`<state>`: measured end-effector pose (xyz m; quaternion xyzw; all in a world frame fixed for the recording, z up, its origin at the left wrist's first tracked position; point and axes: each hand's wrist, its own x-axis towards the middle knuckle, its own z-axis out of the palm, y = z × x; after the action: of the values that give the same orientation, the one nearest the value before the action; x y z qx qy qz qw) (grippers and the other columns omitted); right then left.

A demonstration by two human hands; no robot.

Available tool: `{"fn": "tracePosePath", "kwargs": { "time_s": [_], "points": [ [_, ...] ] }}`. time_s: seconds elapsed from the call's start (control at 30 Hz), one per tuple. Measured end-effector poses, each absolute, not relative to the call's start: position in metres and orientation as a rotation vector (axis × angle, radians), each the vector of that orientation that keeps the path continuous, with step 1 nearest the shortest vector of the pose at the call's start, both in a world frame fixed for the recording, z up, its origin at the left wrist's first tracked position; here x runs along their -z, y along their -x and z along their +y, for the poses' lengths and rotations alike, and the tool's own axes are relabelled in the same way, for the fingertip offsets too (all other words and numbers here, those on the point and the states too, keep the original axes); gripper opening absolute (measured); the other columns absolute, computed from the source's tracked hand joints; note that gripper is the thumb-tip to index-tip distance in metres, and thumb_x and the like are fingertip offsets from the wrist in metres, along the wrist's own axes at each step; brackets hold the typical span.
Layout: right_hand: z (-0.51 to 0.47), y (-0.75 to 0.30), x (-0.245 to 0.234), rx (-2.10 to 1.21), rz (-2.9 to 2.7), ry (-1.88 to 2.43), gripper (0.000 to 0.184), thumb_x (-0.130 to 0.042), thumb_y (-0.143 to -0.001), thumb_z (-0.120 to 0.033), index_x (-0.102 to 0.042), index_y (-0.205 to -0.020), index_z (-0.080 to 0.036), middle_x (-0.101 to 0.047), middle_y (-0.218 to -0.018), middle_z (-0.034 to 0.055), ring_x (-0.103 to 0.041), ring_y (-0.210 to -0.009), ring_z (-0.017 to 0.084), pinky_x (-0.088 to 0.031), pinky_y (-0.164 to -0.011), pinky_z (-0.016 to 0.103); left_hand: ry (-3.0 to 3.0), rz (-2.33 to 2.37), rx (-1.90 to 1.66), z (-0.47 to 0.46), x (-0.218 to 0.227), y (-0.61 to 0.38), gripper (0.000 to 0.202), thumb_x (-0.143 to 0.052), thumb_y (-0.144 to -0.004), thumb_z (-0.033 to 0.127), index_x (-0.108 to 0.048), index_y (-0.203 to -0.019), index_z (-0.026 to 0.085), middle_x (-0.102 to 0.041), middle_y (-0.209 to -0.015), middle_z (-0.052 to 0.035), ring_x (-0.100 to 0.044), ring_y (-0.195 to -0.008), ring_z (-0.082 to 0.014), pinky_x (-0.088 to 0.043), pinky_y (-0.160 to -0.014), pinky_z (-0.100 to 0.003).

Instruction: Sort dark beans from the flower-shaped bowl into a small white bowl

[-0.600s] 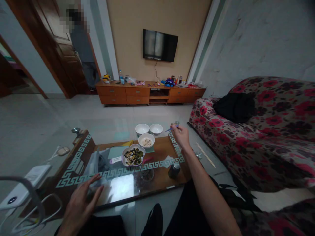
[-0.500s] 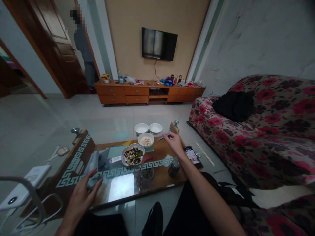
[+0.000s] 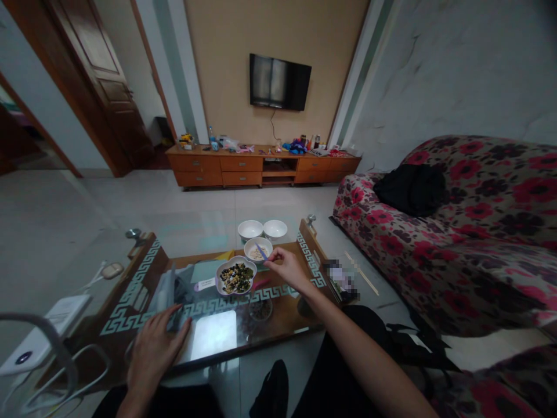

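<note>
My right hand pinches slim blue tweezers. Their tip reaches into a white bowl that holds pale seeds or nuts. Just left and nearer stands a flower-shaped dish filled with dark, yellow and green beans or seeds in sections. Two more white bowls, one on the left and one on the right, stand side by side behind. My left hand lies on the near left of the glass tabletop, its fingers spread and holding nothing.
A phone and wooden chopsticks lie at the right. On the left are a white power strip with cables and a computer mouse. A floral sofa stands right, a TV cabinet at the far wall.
My right hand has moved left, bringing the tweezers over the bowl of pale pieces. My left hand has shifted slightly right. The person in the doorway is out of sight.
</note>
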<state>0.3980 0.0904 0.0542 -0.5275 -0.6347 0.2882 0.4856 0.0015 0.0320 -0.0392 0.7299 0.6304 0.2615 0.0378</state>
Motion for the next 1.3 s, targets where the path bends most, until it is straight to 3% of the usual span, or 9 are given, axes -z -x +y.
{"fn": "tracePosePath", "kwargs": {
  "time_s": [0.23,0.4,0.53,0.67,0.77,0.9,1.03,1.13,1.3],
  "points": [
    [0.097,-0.412,-0.042,-0.837,-1.333,1.149,0.029,-0.078,-0.082,-0.047,-0.072,-0.091,-0.020,-0.079,-0.092,0.0088,-0.075,-0.088,0.027,-0.057,-0.083,0.039,-2.201,1.948,-0.817,0.028,0.039,-0.008,0.049,-0.048,-0.095,0.052,-0.068,-0.126,0.019,-0.068,-0.130,-0.0120,-0.059,-0.123,-0.0340,-0.047,-0.106,-0.051],
    [0.093,-0.424,-0.050,-0.852,-1.280,1.189,0.052,-0.078,-0.080,-0.056,-0.072,-0.116,-0.020,-0.081,-0.088,0.0101,-0.077,-0.092,0.032,-0.057,-0.089,0.046,-2.296,1.963,-0.672,0.025,0.044,-0.006,0.042,-0.046,-0.100,0.043,-0.068,-0.128,0.020,-0.066,-0.132,-0.0123,-0.058,-0.125,-0.0343,-0.048,-0.104,-0.053],
    [0.087,-0.429,-0.061,-0.791,-1.349,1.259,0.048,-0.072,-0.078,-0.066,-0.074,-0.095,-0.021,-0.081,-0.091,0.0127,-0.077,-0.091,0.034,-0.058,-0.085,0.045,-2.434,1.946,-0.304,0.023,0.018,-0.016,0.043,-0.048,-0.103,0.034,-0.064,-0.139,0.016,-0.061,-0.140,-0.0164,-0.055,-0.132,-0.0347,-0.047,-0.109,-0.051],
    [0.082,-0.431,-0.058,-0.766,-1.407,1.321,0.054,-0.062,-0.084,-0.076,-0.065,-0.096,-0.023,-0.071,-0.066,0.0037,-0.070,-0.067,0.027,-0.054,-0.069,0.037,-2.371,1.850,0.134,0.037,-0.030,-0.030,0.054,-0.064,-0.095,0.032,-0.059,-0.143,0.008,-0.063,-0.135,-0.0216,-0.060,-0.127,-0.0388,-0.050,-0.108,-0.050],
    [0.081,-0.429,-0.058,-0.695,-1.492,1.373,0.049,-0.056,-0.091,-0.071,-0.063,-0.101,-0.023,-0.060,-0.058,-0.0032,-0.060,-0.056,0.022,-0.045,-0.059,0.031,-2.336,1.791,0.180,0.065,-0.050,-0.029,0.074,-0.076,-0.086,0.039,-0.053,-0.149,0.008,-0.069,-0.126,-0.0232,-0.066,-0.116,-0.0450,-0.054,-0.100,-0.054],
    [0.096,-0.425,-0.077,-0.610,-1.642,1.378,0.039,-0.050,-0.096,-0.058,-0.064,-0.104,-0.022,-0.057,-0.061,-0.0038,-0.052,-0.054,0.019,-0.035,-0.054,0.028,-2.277,1.716,0.131,0.102,-0.045,-0.020,0.086,-0.067,-0.093,0.061,-0.043,-0.157,0.009,-0.073,-0.116,-0.0203,-0.069,-0.112,-0.0447,-0.055,-0.096,-0.054],
    [0.119,-0.421,-0.089,-0.507,-1.862,1.377,0.032,-0.049,-0.098,-0.049,-0.066,-0.104,-0.022,-0.063,-0.066,-0.0009,-0.057,-0.061,0.021,-0.037,-0.059,0.029,-2.267,1.551,-0.084,0.119,-0.036,-0.018,0.102,-0.067,-0.088,0.071,-0.035,-0.162,0.009,-0.055,-0.150,-0.0239,-0.059,-0.132,-0.0416,-0.049,-0.109,-0.051],
    [0.121,-0.418,-0.079,-0.462,-1.914,1.476,0.030,-0.047,-0.101,-0.042,-0.067,-0.110,-0.022,-0.068,-0.070,0.0013,-0.062,-0.063,0.023,-0.040,-0.062,0.029,-2.286,1.522,-0.109,0.120,-0.041,-0.021,0.098,-0.069,-0.090,0.066,-0.035,-0.163,0.010,-0.047,-0.158,-0.0239,-0.055,-0.137,-0.0413,-0.047,-0.113,-0.052],
    [0.095,-0.419,-0.064,-0.396,-2.096,1.547,0.029,-0.049,-0.104,-0.040,-0.068,-0.119,-0.024,-0.077,-0.084,0.0049,-0.072,-0.075,0.026,-0.044,-0.068,0.030,-2.407,1.482,0.126,0.116,-0.051,-0.027,0.085,-0.069,-0.096,0.045,-0.033,-0.165,0.012,-0.057,-0.149,-0.0240,-0.059,-0.132,-0.0413,-0.049,-0.110,-0.053]
  ]
}}
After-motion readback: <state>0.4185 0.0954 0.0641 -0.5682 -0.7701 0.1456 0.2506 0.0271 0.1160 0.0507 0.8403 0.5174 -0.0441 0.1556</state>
